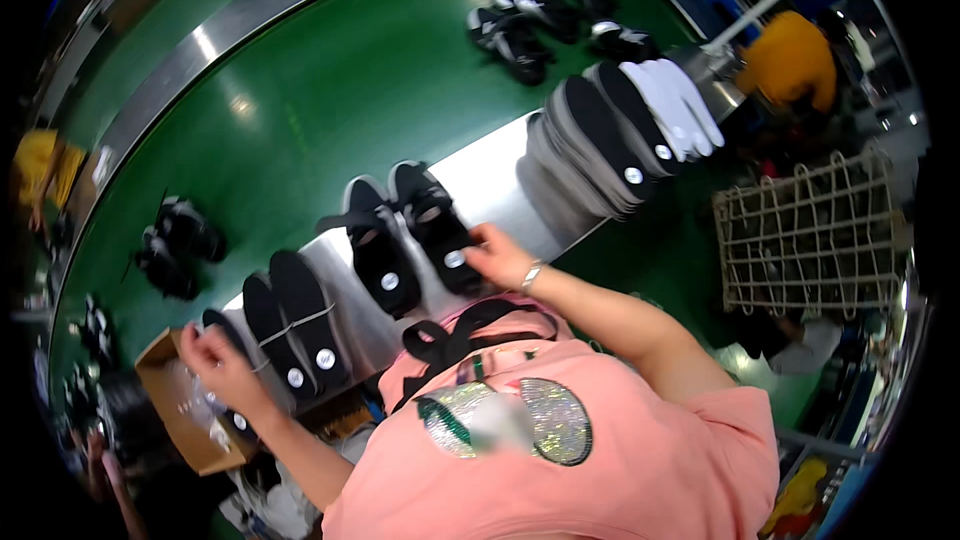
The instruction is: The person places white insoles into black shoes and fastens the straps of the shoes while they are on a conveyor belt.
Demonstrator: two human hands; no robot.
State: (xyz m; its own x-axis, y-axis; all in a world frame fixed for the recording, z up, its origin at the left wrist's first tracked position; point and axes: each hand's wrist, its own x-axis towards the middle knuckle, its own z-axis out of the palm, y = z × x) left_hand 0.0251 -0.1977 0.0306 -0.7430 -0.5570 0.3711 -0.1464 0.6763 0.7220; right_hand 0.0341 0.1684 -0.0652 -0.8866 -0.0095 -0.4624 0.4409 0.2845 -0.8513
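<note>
Two black shoes stand side by side in front of me on the metal ledge, the left shoe (372,248) and the right shoe (436,225), their heels toward me. Each has a round white sticker inside at the heel. My right hand (497,256) is closed at the right side of the right shoe, near its heel; its fingertips are partly hidden. My left hand (222,368), a little blurred, hovers above black insoles (228,332) beside a cardboard box. Its fingers are apart and I see nothing in them. To its right lies a tied bundle of black insoles (298,312).
Stacked black insoles (590,145) and white insoles (672,105) lie along the ledge at right. Beyond is a green conveyor belt (330,90) with shoes (510,40) at far right and a dark pair (178,245) at left. The cardboard box (165,395) and a wire-mesh rack (810,235) flank me.
</note>
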